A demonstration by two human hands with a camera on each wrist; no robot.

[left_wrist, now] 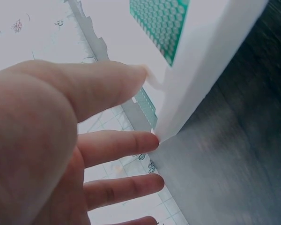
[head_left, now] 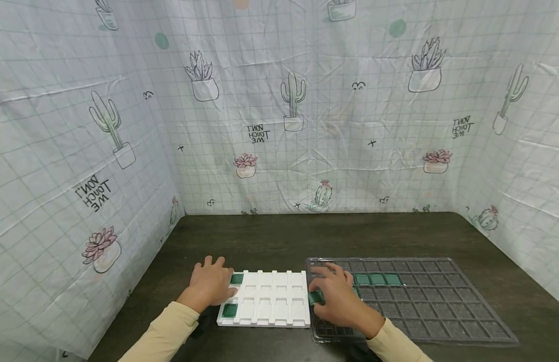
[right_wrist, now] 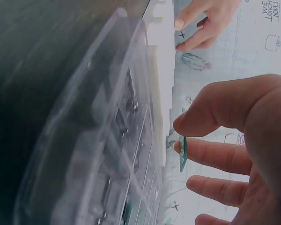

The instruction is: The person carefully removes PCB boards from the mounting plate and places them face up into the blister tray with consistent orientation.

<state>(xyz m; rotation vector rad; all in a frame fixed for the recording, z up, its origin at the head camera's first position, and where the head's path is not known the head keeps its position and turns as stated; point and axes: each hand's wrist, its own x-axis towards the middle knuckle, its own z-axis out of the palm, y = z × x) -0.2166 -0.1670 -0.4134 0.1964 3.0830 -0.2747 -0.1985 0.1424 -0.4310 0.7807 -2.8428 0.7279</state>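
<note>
My right hand [head_left: 338, 296] pinches a small green circuit board [right_wrist: 183, 159] between thumb and index finger, over the left side of the clear plastic tray [head_left: 460, 314]. Its other fingers spread out in the right wrist view. Left of that tray lies a white slotted tray [head_left: 263, 323], with one green board [head_left: 229, 310] in its front left slot and another green board [head_left: 237, 279] in the back left one. At the white tray's left end is my left hand [head_left: 210, 282], fingers extended, thumb and index fingertip right at its edge in the left wrist view.
Several green boards [head_left: 376, 279] sit in a row in a back row of the clear tray, partly hidden by my right hand. Both trays lie on a dark wooden table [head_left: 261, 236]. Cactus-printed cloth [head_left: 293, 166] encloses the back and sides.
</note>
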